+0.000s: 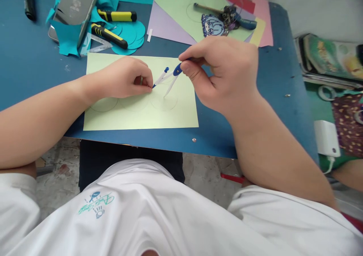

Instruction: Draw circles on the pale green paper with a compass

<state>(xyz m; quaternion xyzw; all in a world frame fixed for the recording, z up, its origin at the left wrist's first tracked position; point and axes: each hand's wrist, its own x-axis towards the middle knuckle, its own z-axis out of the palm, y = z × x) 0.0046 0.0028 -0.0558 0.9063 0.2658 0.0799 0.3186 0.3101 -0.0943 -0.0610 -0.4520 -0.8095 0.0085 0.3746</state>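
Note:
A light green sheet of paper [136,114] lies on the blue table [36,70], with three faint pencilled circles on it. A blue and white drawing compass [169,78] stands with its legs on the sheet. My right hand [224,72] pinches the compass at its blue top. My left hand [127,78] is closed, its fingertips pinching the tip of one compass leg against the paper.
Two yellow and black utility knives [109,34], a metal tin [75,6], teal paper scraps and cut circles sit at the back left. Coloured sheets [176,19] and a dark tool lie at the back. A white charger [327,138], tape rolls and books are on the right.

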